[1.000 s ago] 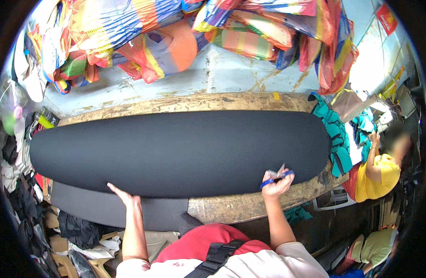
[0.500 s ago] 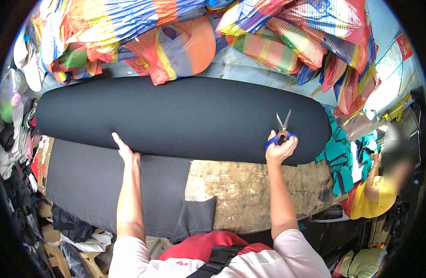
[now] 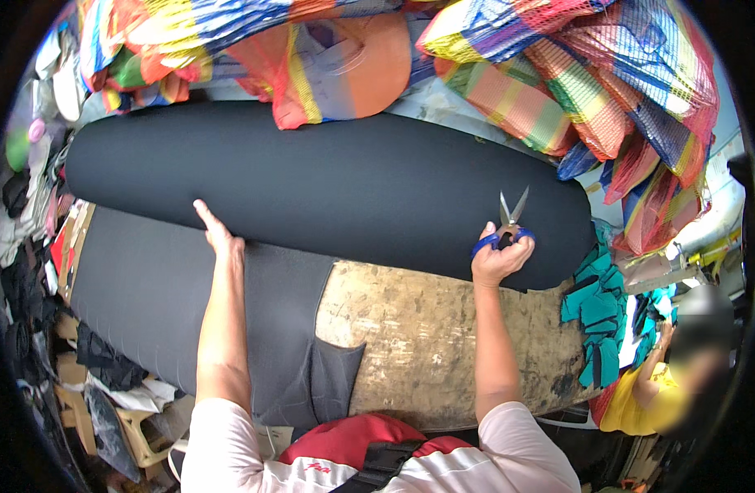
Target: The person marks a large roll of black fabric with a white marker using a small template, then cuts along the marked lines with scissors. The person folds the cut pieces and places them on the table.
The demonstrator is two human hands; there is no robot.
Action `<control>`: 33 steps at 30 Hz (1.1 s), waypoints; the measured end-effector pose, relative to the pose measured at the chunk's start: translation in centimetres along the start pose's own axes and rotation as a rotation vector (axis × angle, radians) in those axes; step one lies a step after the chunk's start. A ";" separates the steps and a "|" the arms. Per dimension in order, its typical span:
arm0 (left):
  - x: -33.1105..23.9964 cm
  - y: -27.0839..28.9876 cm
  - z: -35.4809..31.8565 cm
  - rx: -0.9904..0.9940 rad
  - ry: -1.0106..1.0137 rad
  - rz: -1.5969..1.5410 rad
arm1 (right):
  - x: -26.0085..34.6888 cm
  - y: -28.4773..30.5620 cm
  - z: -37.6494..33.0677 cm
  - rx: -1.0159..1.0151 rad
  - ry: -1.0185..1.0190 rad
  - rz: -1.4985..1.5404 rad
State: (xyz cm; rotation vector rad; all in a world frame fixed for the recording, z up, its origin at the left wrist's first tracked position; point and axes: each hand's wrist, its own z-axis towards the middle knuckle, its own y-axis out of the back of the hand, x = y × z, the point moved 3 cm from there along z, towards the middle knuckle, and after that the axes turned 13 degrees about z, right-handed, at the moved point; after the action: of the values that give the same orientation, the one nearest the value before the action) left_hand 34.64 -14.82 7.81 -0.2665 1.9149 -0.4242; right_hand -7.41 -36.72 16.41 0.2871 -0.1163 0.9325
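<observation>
Left hand (image 3: 219, 235): at the near edge of black cloth (image 3: 328, 177); we cannot tell whether its fingers grip.
Right hand (image 3: 502, 261): our fingers grip blue-handled scissors (image 3: 510, 220), blades apart.

Co-worker's head (image 3: 699, 335) blurred, mesh bags (image 3: 502, 100) cut off above, black material (image 3: 344, 185) partly hidden

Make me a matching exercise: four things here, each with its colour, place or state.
1. Scissors
2. Left hand
3. Roll
4. Scraps

A. Teal, at the table's right end
B. Black, lying along the table
C. In the right hand, blades apart
D. Open, at the roll's near edge

Pairs: 1-C, 2-D, 3-B, 4-A
</observation>
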 end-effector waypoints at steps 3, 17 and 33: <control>0.3 0.7 -0.6 0.062 0.037 0.026 | -0.1 0.7 -0.6 0.027 -0.016 0.023; 2.2 5.1 -16.1 0.515 -0.413 1.066 | -1.4 -0.5 -1.0 0.013 0.154 0.067; 13.5 14.1 -29.3 0.568 -0.498 1.161 | 7.3 -0.4 -7.3 2.261 -0.467 0.462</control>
State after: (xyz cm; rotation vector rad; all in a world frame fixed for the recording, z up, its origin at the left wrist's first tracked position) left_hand 2.61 -2.24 0.37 0.9865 1.1207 -0.0660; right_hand -2.95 -29.12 10.94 2.6425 0.5518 1.0366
